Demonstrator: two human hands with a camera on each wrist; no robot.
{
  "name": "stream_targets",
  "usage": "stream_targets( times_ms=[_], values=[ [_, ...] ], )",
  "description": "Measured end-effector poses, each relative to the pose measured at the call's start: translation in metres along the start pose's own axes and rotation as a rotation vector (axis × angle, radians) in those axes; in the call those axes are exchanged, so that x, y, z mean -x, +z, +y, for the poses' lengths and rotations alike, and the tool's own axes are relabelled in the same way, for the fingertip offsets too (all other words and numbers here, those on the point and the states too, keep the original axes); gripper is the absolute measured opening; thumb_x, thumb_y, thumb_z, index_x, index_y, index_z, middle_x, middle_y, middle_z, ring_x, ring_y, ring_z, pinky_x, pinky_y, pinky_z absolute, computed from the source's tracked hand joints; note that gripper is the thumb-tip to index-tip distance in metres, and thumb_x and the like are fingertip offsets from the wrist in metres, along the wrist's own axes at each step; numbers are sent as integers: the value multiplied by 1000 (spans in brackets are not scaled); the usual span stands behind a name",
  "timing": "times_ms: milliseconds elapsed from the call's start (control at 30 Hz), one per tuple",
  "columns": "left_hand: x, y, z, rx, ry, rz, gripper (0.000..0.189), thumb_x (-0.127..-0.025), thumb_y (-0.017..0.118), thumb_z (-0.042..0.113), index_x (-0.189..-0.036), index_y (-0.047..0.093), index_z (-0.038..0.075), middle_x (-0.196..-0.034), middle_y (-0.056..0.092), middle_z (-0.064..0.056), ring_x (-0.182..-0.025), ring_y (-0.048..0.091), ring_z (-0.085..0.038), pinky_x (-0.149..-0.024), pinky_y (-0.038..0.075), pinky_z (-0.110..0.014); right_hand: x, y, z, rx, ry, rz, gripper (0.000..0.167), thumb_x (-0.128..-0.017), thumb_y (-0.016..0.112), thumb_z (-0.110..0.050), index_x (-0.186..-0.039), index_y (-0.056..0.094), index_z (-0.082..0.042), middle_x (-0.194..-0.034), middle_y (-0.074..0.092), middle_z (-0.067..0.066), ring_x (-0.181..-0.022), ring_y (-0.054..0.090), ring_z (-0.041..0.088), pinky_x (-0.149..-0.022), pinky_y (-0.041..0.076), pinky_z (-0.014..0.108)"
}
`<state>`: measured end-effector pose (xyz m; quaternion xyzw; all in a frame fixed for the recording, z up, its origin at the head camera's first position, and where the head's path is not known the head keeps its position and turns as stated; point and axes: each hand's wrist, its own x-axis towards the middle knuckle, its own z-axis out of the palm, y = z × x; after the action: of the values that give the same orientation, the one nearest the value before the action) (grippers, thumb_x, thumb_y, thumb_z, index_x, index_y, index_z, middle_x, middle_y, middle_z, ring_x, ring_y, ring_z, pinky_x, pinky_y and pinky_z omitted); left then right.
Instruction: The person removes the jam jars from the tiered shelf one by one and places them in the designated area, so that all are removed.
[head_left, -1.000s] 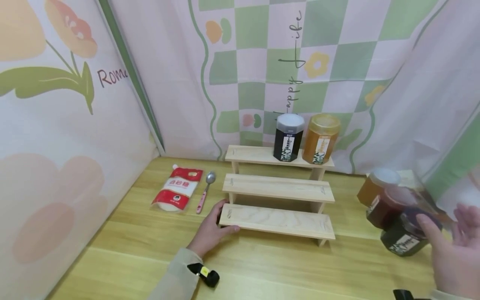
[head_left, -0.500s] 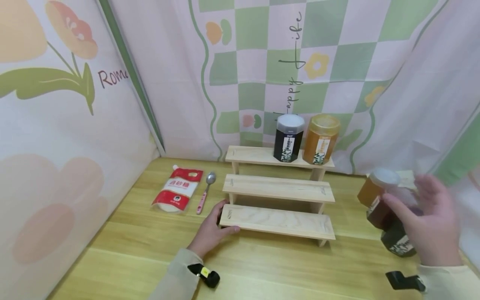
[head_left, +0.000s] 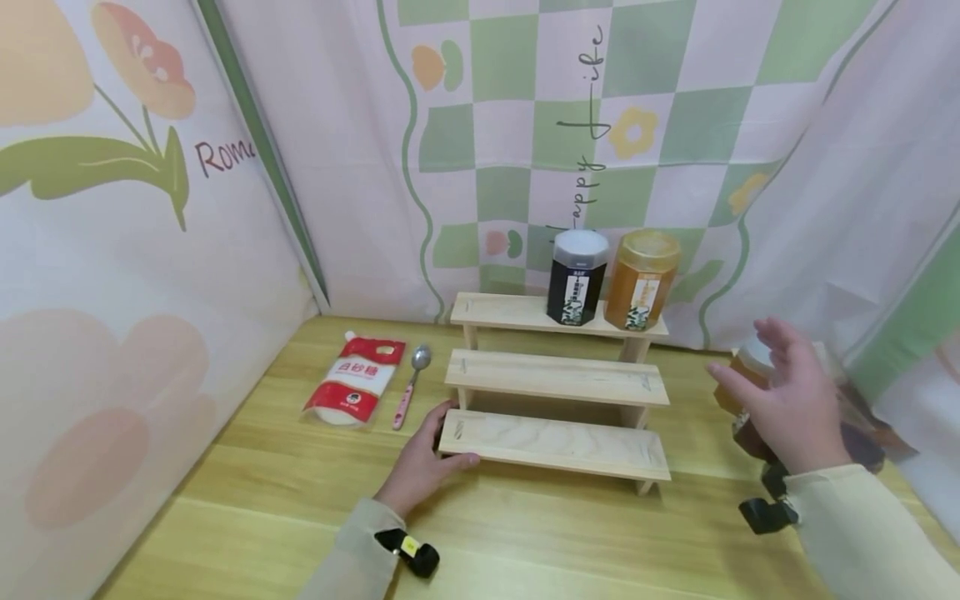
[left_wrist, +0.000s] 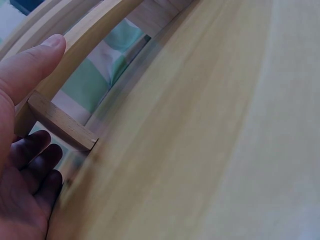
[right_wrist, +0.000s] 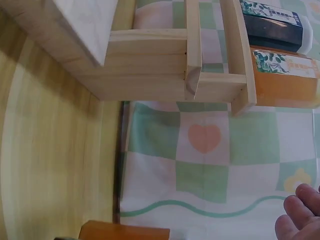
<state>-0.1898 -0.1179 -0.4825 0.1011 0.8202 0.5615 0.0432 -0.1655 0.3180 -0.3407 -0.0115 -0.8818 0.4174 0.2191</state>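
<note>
My left hand (head_left: 420,462) holds the left end of a three-tier wooden display rack (head_left: 555,442) at its lowest step. In the left wrist view the thumb (left_wrist: 35,62) lies along the front edge, with the other fingers curled beside the leg. My right hand (head_left: 791,408) hovers over the jars at the right, fingers extended and nothing held. It partly hides an amber jar (head_left: 738,379), a reddish-brown jar (head_left: 750,437) and a dark jar (head_left: 862,446). Up on the top tier, a dark jar with a whitish lid (head_left: 576,287) stands beside an amber jar with a yellow lid (head_left: 641,287).
Left of the rack, a red-and-white bag of sugar (head_left: 356,379) lies on the wooden table (head_left: 247,500). A spoon with a pink handle (head_left: 408,387) is next to it. A checked curtain (head_left: 502,133) hangs right behind the rack.
My right hand has moved left and away from me, from beside the dark jar to over the amber one. My left hand and the rack have stayed put.
</note>
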Motion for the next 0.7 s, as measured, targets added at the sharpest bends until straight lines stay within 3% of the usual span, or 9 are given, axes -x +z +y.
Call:
stream_targets(
  times_ms=[567,700],
  values=[
    [1,-2,2,7,-7,-6,103,-77,85,45,-158,29,18,-154,45,-8,-142,40,-33,-116,30,-58,-36,26,-26,14,-33,-98,97,-91,72,-47,-159,18,-4,-161,27,22,-145,27,46,-116,23,64],
    [1,-1,2,-2,-22,-2,104,-75,86,46,-158,29,20,-154,46,-6,-142,40,-31,-116,30,-57,-49,34,-32,-40,-39,-104,93,-91,74,-42,-157,24,0,-157,34,22,-142,34,43,-117,28,57]
  ],
)
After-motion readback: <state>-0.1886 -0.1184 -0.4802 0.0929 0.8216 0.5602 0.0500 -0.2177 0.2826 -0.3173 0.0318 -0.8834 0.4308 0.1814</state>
